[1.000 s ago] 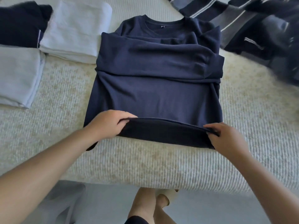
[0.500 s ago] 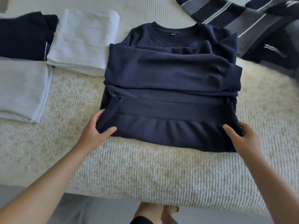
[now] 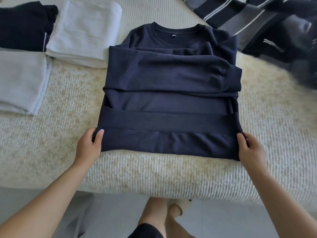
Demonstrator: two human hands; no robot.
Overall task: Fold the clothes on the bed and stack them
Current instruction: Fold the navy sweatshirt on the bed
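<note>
1. Head view is looking down on a cream ribbed knitted bedcover (image 3: 154,174) with a navy blue cotton sweatshirt (image 3: 171,79) lying flat in the centre of the frame, collar toward the top.
2. Both sleeves are lying folded across the chest, and the hem band is lying turned up over the lower body as a horizontal strip.
3. The left hand (image 3: 89,148) is gripping the lower left corner of the folded sweatshirt, thumb on top of the fabric and fingers tucked beneath the edge.
4. The right hand (image 3: 250,150) is pressing against the lower right corner, thumb along the side edge; whether its fingers are closing under the fabric cannot be told.
5. A white folded cloth garment (image 3: 84,31) is sitting at the upper left, touching the sweatshirt's left edge.
6. A dark navy folded garment (image 3: 24,26) is sitting at the far upper left, just beside the white one.
7. A pale grey folded garment (image 3: 20,79) is sitting at the left edge of the frame, below the dark one.
8. A striped navy and grey unfolded garment (image 3: 257,19) is lying crumpled at the upper right, near the sweatshirt's shoulder.
9. Bare legs (image 3: 159,215) are standing at the bottom centre, below the bed edge.
</note>
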